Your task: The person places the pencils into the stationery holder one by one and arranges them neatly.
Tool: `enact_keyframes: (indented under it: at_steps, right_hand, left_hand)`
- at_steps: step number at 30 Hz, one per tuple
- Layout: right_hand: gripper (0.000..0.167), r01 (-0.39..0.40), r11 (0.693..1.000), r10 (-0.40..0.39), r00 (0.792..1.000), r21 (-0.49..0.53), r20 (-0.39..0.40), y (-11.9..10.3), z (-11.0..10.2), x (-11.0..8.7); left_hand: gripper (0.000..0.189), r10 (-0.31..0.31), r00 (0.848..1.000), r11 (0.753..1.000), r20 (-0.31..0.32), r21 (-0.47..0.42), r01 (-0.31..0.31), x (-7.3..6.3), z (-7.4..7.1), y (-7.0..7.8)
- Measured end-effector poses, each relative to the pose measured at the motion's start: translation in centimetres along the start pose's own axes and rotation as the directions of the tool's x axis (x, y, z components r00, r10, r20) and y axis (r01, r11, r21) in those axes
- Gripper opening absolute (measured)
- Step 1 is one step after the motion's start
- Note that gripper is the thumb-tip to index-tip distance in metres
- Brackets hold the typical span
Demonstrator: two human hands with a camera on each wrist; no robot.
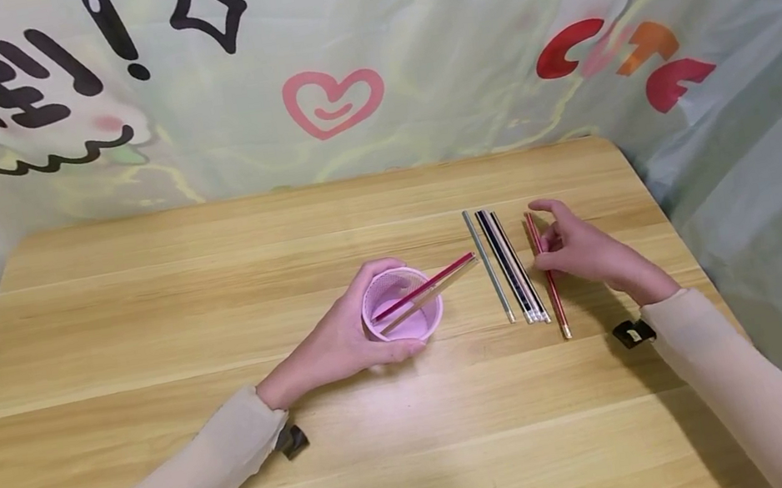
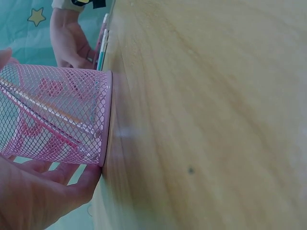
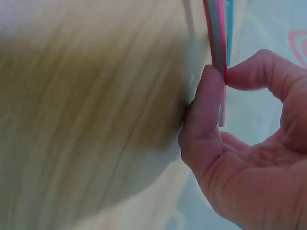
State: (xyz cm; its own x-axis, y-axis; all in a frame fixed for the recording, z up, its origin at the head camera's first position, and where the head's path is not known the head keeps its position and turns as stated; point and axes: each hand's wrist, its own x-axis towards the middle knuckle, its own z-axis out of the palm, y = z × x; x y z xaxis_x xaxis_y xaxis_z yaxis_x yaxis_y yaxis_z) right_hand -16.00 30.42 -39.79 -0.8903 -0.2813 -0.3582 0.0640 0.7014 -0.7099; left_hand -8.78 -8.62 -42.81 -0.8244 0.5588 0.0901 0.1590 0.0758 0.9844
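Observation:
My left hand (image 1: 340, 336) wraps round a pink mesh pencil cup (image 2: 72, 86), which stands upright on the wooden table. Inside the cup lean a red pencil (image 1: 434, 280) and a tan pencil (image 1: 418, 304), both sticking out over its right rim. To the right, my right hand (image 1: 585, 249) pinches another red pencil (image 1: 556, 299) between thumb and finger; its white eraser end points toward me. Left of that hand lie a grey-blue pencil (image 1: 489, 267) and several dark pencils (image 1: 516, 271) side by side, erasers nearest me.
The wooden table (image 1: 166, 311) ends at a back edge against a printed curtain (image 1: 422, 45), which also hangs along the right side. Black bands (image 1: 292, 442) sit at both wrists.

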Motion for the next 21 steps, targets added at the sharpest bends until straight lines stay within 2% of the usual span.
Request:
enact_keyframes:
  at_steps: [8,13,16,21]
  right_hand:
    - [0.086,-0.007,0.982,0.002,1.000,0.191,0.023,1.0,-0.6,-0.5]
    - [0.076,0.013,0.936,-0.006,1.000,0.352,-0.021,1.2,-0.5,-1.3]
    - [0.067,0.058,0.881,-0.019,0.996,0.470,-0.088,0.9,-0.3,-1.8]
    - [0.060,0.183,0.755,-0.052,0.974,0.630,-0.222,-0.3,0.5,-2.6]
  left_hand:
    - [0.096,-0.018,1.000,1.000,-0.005,0.009,0.018,0.0,0.0,0.0]
    - [0.096,-0.009,1.000,1.000,0.000,-0.003,0.009,0.0,0.1,0.0]
    - [0.096,-0.006,1.000,1.000,0.002,-0.004,0.006,0.0,0.1,0.0]
    - [0.096,-0.008,1.000,1.000,0.000,0.000,0.008,0.0,0.1,0.2]
